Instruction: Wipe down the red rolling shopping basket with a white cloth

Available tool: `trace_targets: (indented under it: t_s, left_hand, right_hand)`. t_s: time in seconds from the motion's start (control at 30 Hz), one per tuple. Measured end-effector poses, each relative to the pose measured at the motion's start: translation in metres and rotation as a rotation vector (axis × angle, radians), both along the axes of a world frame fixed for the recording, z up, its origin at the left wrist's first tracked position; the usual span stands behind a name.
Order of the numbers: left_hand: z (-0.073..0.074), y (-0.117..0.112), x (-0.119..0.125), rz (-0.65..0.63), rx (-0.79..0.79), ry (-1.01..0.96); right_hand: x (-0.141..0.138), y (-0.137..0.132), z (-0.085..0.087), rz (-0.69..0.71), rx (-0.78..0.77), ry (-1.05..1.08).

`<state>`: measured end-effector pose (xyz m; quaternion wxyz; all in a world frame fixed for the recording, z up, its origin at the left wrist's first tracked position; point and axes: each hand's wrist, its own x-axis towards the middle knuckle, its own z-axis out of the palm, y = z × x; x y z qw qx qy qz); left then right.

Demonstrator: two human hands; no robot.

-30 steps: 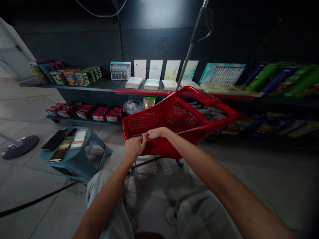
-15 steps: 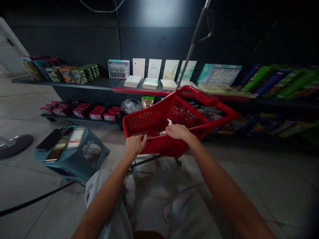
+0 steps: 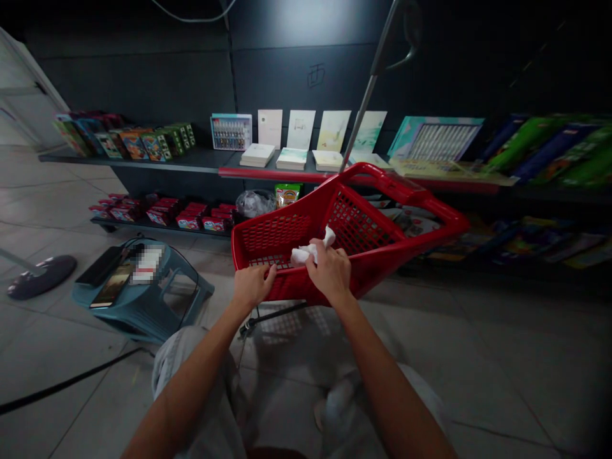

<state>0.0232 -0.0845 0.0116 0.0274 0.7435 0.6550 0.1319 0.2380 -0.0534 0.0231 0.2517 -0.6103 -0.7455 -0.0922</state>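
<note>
A red plastic shopping cart [image 3: 282,233] with perforated walls stands right in front of me, its handle up to the right. My left hand [image 3: 253,285] is closed over the cart's near rim at the left, the thumb on the inner side. In my right hand [image 3: 331,271] is a crumpled white tissue [image 3: 310,250], pinched between fingers and thumb just above the near rim. The tissue sticks out on both sides of the fingers, over the basket. Whether the right palm touches the rim I cannot tell.
Behind the cart runs a dark shelf [image 3: 191,159] with booklets [image 3: 302,131], marker sets and boxes. Red packs [image 3: 191,217] lie on the lower shelf. A blue-grey stool [image 3: 179,280] holding a phone [image 3: 112,285] stands at left. A metal pole [image 3: 363,105] rises behind the cart.
My right hand has moved left along the near rim and lifted slightly, bringing the white tissue into fuller view. My left hand stays on the rim. The view has shifted a little.
</note>
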Motion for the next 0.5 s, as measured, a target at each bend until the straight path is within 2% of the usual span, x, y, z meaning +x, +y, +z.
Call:
trace_targets:
  t_s: [0.13,0.27,0.33,0.4,0.5]
  left_hand:
    - [-0.002,0.000,0.000,0.004,0.027,-0.014]
    - [-0.003,0.000,0.001,-0.004,0.020,-0.022]
    - [-0.005,0.000,0.003,-0.013,0.043,-0.059]
    - [-0.011,-0.001,0.004,-0.024,0.108,-0.146]
    - [-0.020,-0.002,0.002,-0.135,0.259,-0.331]
  right_hand:
    - [0.003,-0.001,-0.002,0.015,0.145,0.377]
    - [0.009,-0.002,-0.003,0.121,0.229,0.693]
    - [0.009,-0.004,-0.006,0.201,0.207,0.711]
    - [0.006,-0.008,-0.009,0.304,0.155,0.640]
    - [-0.005,-0.016,-0.013,0.453,0.101,0.496]
